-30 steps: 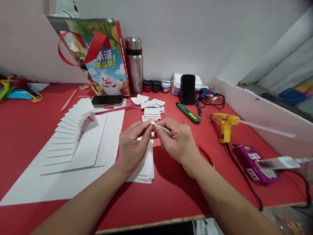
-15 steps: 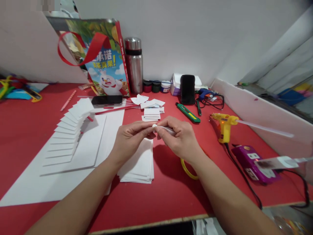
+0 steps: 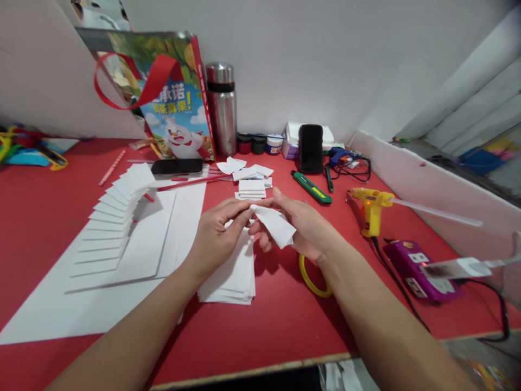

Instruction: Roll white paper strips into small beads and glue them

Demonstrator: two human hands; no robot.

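Observation:
Over the red table point(image 3: 285, 326), both my hands meet on a small white paper piece point(image 3: 277, 225). My left hand point(image 3: 217, 236) pinches its upper corner with thumb and fingers closed. My right hand point(image 3: 303, 228) lies palm up under the piece, fingers loosely stretched, and the paper rests across them. Right below the hands sits a stack of white paper sheets point(image 3: 234, 274). A yellow ring-shaped handle point(image 3: 311, 277) shows on the table under my right wrist.
A stepped white foam-board model point(image 3: 118, 217) stands on a large white sheet at left. Small cut white pieces point(image 3: 251, 187), a green cutter point(image 3: 311, 187), a yellow glue gun point(image 3: 372, 209), a purple device point(image 3: 417, 271), a steel flask point(image 3: 222, 108) and a printed bag point(image 3: 175, 103) lie around.
The paper was rolled tight between both hands' fingertips. Now it has spread out flat over my right hand, whose fingers have uncurled; my left hand still pinches its corner.

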